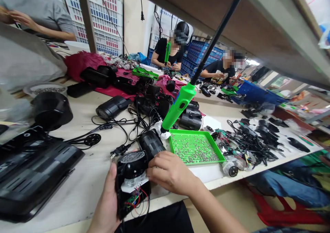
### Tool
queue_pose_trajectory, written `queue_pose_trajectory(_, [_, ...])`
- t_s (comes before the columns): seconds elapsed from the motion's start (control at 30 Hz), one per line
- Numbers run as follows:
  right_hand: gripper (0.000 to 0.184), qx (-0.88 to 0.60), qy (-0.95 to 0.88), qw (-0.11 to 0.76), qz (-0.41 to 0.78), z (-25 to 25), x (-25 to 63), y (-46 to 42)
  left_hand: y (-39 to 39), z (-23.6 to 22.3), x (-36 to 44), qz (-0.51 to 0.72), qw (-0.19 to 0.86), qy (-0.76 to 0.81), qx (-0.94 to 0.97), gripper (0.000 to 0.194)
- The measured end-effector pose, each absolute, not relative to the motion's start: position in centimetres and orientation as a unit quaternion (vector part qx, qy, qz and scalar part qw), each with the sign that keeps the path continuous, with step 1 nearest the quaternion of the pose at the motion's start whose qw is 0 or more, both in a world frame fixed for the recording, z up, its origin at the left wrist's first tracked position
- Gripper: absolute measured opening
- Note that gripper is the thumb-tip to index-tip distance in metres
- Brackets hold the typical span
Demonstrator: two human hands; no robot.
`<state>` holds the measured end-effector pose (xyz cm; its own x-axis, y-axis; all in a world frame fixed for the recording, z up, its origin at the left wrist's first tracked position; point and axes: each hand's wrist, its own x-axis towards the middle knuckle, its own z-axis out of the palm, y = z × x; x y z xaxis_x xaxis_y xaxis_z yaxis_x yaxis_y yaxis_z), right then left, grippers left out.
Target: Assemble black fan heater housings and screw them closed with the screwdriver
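My left hand (109,195) grips the left side of an open black plastic device housing (132,167), thumb along its edge. Inside it show a clear plastic part (134,182), a green circuit board (131,201) and loose red wires (140,193). The bent fingers of my right hand (170,171) press together at the housing's right side; what lies under the fingertips is hidden. Just behind rests a black ribbed cylinder part (152,143). A green electric screwdriver (179,105) hangs from above, its tip near a green tray (223,160) of small screws (194,147).
Black housings (38,174) lie at left, below a bowl of small metal parts (46,88). Cables (123,123) tangle behind my hands. Wired parts (252,140) are heaped at right. A shelf (257,23) overhangs the bench. Several people work across from me, including one person (172,50) in black.
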<state>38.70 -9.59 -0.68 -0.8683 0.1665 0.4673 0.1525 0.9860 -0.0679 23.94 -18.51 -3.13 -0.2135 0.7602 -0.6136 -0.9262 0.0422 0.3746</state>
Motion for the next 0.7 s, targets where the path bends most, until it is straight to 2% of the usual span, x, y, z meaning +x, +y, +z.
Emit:
queue_pose_trajectory(0.13, [0.028, -0.090, -0.963, 0.252, 0.013, -1.0, 38.4, -9.8, -18.6, -2.8, 23.9, 0.680, 0.624, 0.366, -0.119, 0.058])
queue_pose_trajectory(0.3, [0.028, -0.125, -0.963, 0.236, 0.020, -1.7, 37.9, -10.0, -18.7, -3.0, 23.3, 0.647, 0.636, 0.414, -0.076, 0.049])
queue_pose_trajectory(0.5, [0.020, -0.175, -0.961, 0.214, 0.027, -2.0, 37.3, -10.2, -18.2, -2.8, 22.7, 0.614, 0.655, 0.429, -0.098, 0.053])
queue_pose_trajectory(0.7, [0.021, -0.213, -0.947, 0.230, 0.071, -1.4, 37.0, -10.6, -18.2, -2.2, 22.5, 0.614, 0.649, 0.440, -0.089, 0.049])
